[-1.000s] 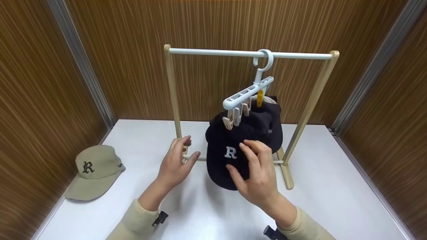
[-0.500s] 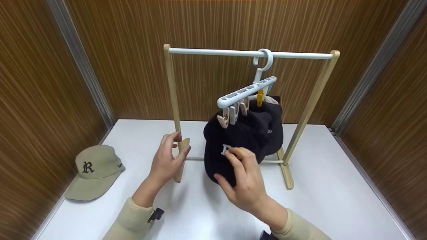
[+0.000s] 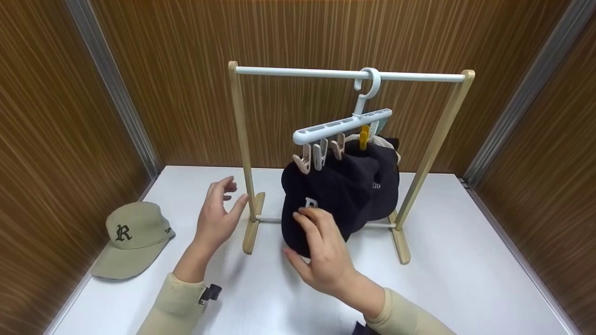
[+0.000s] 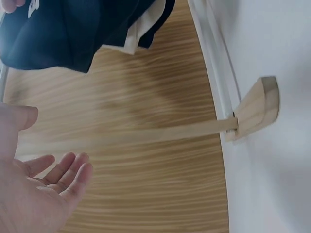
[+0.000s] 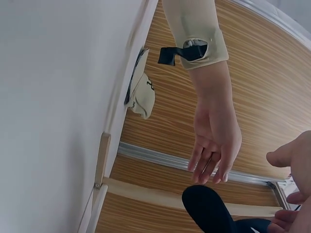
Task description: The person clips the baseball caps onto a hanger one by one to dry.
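A dark cap (image 3: 335, 186) with a white R hangs below a pale clip hanger (image 3: 342, 127). Behind it on the right is more dark fabric (image 3: 386, 197) with small white lettering, seemingly a second cap. My right hand (image 3: 326, 260) is in front of the R cap's brim, fingers loosely bent, partly covering the letter; whether the fingertips touch it I cannot tell. Left of the cap, my left hand (image 3: 216, 218) is in the air, holding nothing, also seen palm-side in the right wrist view. Pink clips (image 3: 303, 160) and a yellow clip (image 3: 363, 138) line the hanger.
The hanger hooks over the white bar (image 3: 298, 71) of a wooden-legged rack (image 3: 430, 149). A khaki cap (image 3: 135, 228) with a black R lies at the white table's (image 3: 465, 279) left. Wood-grain panels (image 3: 195, 93) enclose the back and sides.
The hanger has turned on the bar, its front end swinging left with the dark cap. My right hand has moved left along with it. My left hand has drawn back leftward.
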A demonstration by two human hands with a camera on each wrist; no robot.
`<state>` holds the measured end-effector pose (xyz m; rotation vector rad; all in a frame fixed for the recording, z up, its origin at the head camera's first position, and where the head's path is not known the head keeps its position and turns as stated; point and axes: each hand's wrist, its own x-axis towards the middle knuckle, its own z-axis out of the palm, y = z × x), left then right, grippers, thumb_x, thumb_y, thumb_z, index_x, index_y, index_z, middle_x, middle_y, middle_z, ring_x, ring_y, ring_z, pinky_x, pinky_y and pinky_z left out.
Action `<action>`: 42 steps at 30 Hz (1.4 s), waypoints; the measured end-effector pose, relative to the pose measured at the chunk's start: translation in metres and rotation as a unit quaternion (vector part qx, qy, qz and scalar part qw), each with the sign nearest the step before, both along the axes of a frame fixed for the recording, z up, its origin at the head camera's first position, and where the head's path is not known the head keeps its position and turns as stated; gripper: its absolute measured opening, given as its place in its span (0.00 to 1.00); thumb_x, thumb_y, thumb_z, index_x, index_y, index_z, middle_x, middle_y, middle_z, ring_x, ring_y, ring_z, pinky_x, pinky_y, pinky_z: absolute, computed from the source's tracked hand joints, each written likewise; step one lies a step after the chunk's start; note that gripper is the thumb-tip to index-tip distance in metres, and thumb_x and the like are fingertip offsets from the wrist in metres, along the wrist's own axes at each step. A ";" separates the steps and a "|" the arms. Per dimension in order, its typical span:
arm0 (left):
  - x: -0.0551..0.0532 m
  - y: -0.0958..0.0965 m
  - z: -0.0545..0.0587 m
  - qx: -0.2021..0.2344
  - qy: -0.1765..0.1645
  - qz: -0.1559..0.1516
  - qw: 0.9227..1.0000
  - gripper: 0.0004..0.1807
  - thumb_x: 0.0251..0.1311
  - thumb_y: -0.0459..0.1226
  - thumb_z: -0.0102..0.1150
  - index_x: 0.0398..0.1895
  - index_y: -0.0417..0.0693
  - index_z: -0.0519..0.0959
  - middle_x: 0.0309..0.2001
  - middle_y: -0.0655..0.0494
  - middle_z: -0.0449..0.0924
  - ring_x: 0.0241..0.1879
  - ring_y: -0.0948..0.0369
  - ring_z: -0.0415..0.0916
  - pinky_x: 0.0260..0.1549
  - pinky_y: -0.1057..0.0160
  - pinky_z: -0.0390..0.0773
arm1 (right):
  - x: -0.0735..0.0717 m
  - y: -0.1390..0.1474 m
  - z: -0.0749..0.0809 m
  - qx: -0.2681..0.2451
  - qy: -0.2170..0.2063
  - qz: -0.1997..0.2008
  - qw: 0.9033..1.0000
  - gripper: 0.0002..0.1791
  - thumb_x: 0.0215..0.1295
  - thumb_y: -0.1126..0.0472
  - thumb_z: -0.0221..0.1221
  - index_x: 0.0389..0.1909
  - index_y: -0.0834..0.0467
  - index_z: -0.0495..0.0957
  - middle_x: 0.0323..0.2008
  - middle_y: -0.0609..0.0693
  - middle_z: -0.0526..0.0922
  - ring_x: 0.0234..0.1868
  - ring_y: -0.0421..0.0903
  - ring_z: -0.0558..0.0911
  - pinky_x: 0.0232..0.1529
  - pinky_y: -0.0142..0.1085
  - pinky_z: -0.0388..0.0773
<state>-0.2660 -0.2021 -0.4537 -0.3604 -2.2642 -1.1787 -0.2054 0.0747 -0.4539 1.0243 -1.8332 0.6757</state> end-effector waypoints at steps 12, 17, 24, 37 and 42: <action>-0.005 -0.025 0.004 0.010 -0.040 0.039 0.998 0.34 0.82 0.45 0.64 0.79 0.35 0.67 0.66 0.40 0.75 0.68 0.48 0.75 0.69 0.47 0.77 | -0.012 -0.017 -0.011 0.025 -0.058 0.011 0.998 0.37 0.72 0.50 0.74 0.71 0.68 0.76 0.66 0.63 0.78 0.66 0.59 0.80 0.69 0.51 0.78; 0.002 -0.033 0.003 0.018 -0.055 0.072 0.996 0.33 0.83 0.45 0.63 0.79 0.35 0.66 0.67 0.40 0.75 0.69 0.47 0.74 0.70 0.45 0.75 | -0.015 -0.019 -0.017 0.044 -0.115 0.034 0.992 0.39 0.70 0.51 0.77 0.72 0.67 0.74 0.67 0.61 0.77 0.66 0.55 0.80 0.71 0.47 0.77; 0.015 -0.044 0.003 0.043 -0.089 0.121 0.988 0.34 0.83 0.46 0.61 0.80 0.35 0.66 0.69 0.39 0.74 0.70 0.44 0.73 0.72 0.43 0.73 | -0.017 -0.026 -0.024 0.058 -0.153 0.070 0.984 0.39 0.70 0.52 0.78 0.72 0.65 0.73 0.67 0.60 0.77 0.67 0.54 0.80 0.71 0.45 0.77; 0.058 -0.059 0.007 0.085 -0.137 0.208 0.965 0.38 0.84 0.52 0.58 0.84 0.38 0.63 0.73 0.36 0.72 0.74 0.41 0.71 0.75 0.40 0.69 | -0.013 -0.042 -0.027 0.074 -0.249 0.137 0.956 0.37 0.75 0.46 0.73 0.73 0.62 0.72 0.67 0.56 0.77 0.66 0.51 0.81 0.67 0.46 0.80; 0.080 -0.061 0.009 0.092 -0.140 0.245 0.955 0.38 0.84 0.52 0.57 0.85 0.39 0.63 0.73 0.36 0.72 0.74 0.41 0.70 0.75 0.40 0.69 | -0.007 -0.043 -0.027 0.091 -0.310 0.161 0.932 0.38 0.77 0.44 0.70 0.76 0.61 0.71 0.70 0.55 0.76 0.69 0.52 0.79 0.69 0.48 0.78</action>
